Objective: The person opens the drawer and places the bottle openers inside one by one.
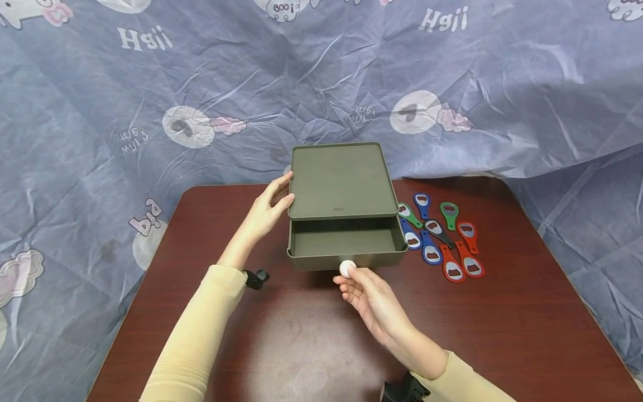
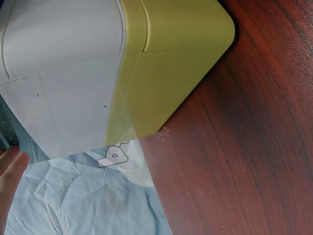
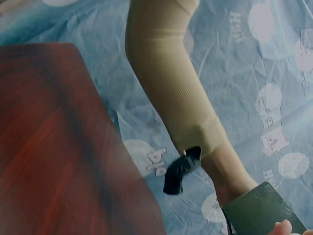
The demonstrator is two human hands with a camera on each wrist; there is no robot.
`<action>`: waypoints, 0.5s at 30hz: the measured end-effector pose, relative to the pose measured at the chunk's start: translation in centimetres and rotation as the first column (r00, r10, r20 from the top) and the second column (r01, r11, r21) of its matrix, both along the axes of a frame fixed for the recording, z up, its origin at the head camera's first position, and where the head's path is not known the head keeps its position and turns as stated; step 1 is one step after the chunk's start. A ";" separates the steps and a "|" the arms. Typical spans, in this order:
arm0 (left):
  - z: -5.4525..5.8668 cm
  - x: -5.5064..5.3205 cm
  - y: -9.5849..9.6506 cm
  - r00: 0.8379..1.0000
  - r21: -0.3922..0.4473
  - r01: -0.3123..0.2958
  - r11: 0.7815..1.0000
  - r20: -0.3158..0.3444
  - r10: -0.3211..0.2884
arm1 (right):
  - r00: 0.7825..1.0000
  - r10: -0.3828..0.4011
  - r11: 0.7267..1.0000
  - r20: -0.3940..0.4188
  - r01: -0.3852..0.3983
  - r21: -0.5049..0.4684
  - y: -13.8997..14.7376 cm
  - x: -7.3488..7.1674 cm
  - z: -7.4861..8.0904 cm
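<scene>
A dark green drawer box [image 1: 341, 178] stands at the middle of the table, its top drawer [image 1: 316, 262] pulled partway out, with nothing seen inside. My right hand [image 1: 379, 304] pinches the round white knob [image 1: 345, 268] on the drawer's front between thumb and finger. Against the left edge of the box's top rests my left hand [image 1: 265, 207], its fingers fairly straight. In the left wrist view the box's side [image 2: 166, 78] appears pale and olive-yellow, with fingers [image 2: 11, 171] at the left edge. The right wrist view catches the green drawer front [image 3: 261, 210] and a bit of fingertip.
Several bottle openers with blue, green, red and black handles, such as a red one [image 1: 453, 271], lie to the right of the box, some overlapping. A printed blue-grey cloth [image 1: 321, 67] hangs behind the dark red wooden table [image 1: 502, 324].
</scene>
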State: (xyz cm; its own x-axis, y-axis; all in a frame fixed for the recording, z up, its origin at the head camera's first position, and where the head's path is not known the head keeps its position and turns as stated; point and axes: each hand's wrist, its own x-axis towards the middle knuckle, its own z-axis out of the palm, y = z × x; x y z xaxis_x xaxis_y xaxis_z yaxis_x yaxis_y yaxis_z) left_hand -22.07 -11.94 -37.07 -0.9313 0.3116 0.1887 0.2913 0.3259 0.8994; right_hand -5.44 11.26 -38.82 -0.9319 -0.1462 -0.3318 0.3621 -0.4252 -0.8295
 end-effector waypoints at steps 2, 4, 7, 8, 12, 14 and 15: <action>0.0 0.0 0.0 1.000 0.001 -0.006 1.000 0.002 0.006 | 1.000 0.013 1.000 0.004 -0.013 -0.005 0.1 0.4 0.0; 0.1 0.0 0.1 1.000 0.008 -0.009 1.000 0.008 0.009 | 1.000 0.029 1.000 0.008 -0.029 -0.008 0.2 0.7 0.0; 0.2 0.1 0.1 1.000 0.023 -0.008 1.000 0.016 0.007 | 0.999 0.053 0.998 0.008 -0.053 -0.018 0.5 0.8 0.0; 0.1 0.1 0.2 1.000 0.028 -0.006 1.000 0.018 0.006 | 0.998 0.063 0.998 0.004 -0.063 -0.020 0.6 0.8 -0.1; 0.0 0.1 0.2 1.000 0.028 -0.007 1.000 0.019 0.006 | 0.989 0.144 0.989 -0.045 -0.145 -0.009 1.3 0.8 -0.4; -0.1 0.1 0.2 1.000 0.022 -0.010 1.000 0.017 0.010 | 0.975 0.206 0.979 -0.083 -0.206 0.009 2.0 0.8 -0.7; -0.1 0.1 0.2 1.000 0.019 -0.011 1.000 0.013 0.011 | 0.967 0.235 0.972 -0.100 -0.234 0.021 2.5 0.8 -0.9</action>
State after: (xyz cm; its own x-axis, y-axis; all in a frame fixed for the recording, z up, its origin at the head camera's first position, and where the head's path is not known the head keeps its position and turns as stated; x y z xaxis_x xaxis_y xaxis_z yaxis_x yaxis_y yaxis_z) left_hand -21.93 -11.73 -37.18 -0.9370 0.2979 0.1827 0.2764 0.3121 0.9089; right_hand -4.60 13.72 -39.68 -0.9007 -0.3623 -0.2397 0.3647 -0.3310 -0.8703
